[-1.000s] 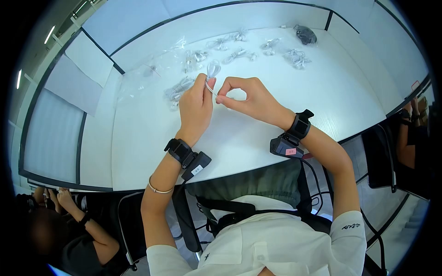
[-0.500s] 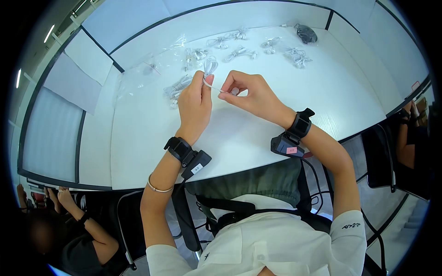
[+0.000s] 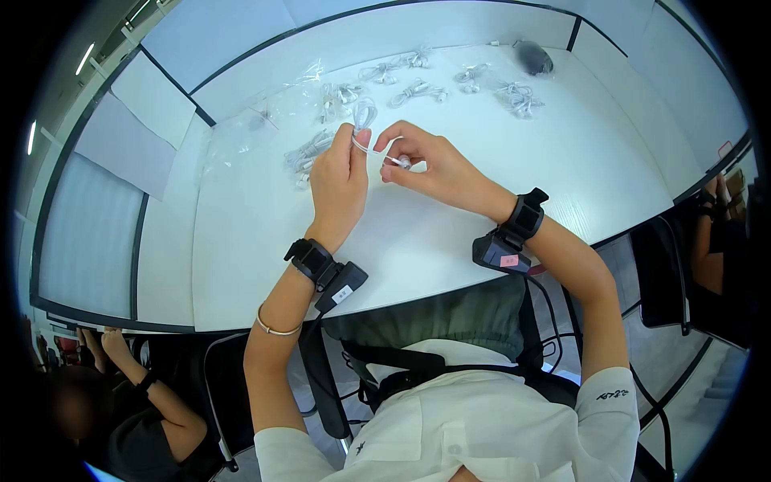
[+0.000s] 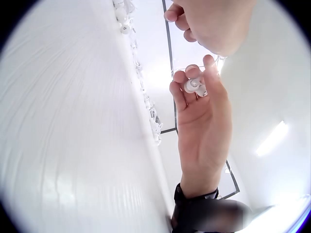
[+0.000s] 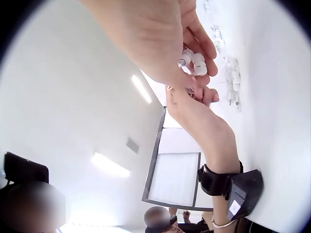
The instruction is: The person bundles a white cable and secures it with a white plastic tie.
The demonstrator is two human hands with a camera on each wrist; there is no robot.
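My left hand [image 3: 339, 181] grips a coiled bundle of white earphones, its cable loop [image 3: 365, 112] standing up above the thumb. A strand of the cable runs across to my right hand [image 3: 442, 169], just to the right of it. White earbuds [image 4: 194, 86] lie within the curled fingers of the right hand. From the right wrist view, the earbuds [image 5: 198, 64] sit between thumb and fingers, with the left hand close behind. Both hands are raised over the white table [image 3: 418, 249].
Several bundled white cables [image 3: 419, 94] lie toward the back of the table. One pile [image 3: 307, 157] is just left of the left hand. Clear plastic bags [image 3: 241, 145] lie at the left, and a dark pouch-like item [image 3: 533, 59] at the back right. Low white panels [image 3: 634, 112] edge the table.
The right hand's fingers have loosened from a tight pinch near the cable, and the earbuds now show among them. The left hand with its coil has shifted slightly left.
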